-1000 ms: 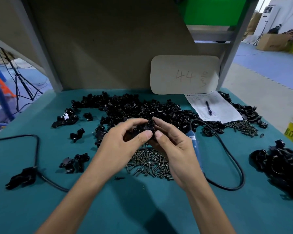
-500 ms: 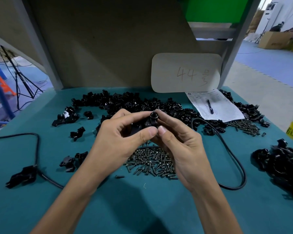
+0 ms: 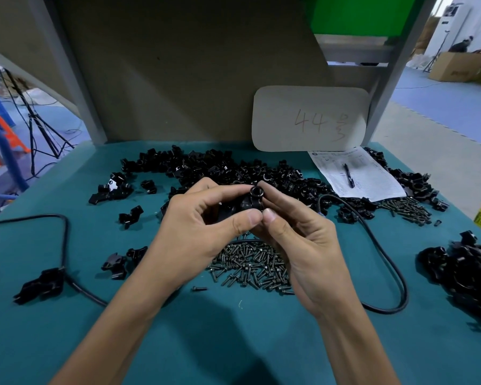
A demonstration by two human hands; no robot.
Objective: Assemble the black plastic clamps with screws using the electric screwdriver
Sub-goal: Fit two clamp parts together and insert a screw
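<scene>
Left hand and right hand hide most of the black clamp.

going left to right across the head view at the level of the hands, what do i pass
black block on the cable → loose clamp parts → left hand → black clamp held in both hands' fingers → right hand → cable loop → clamp pile
</scene>
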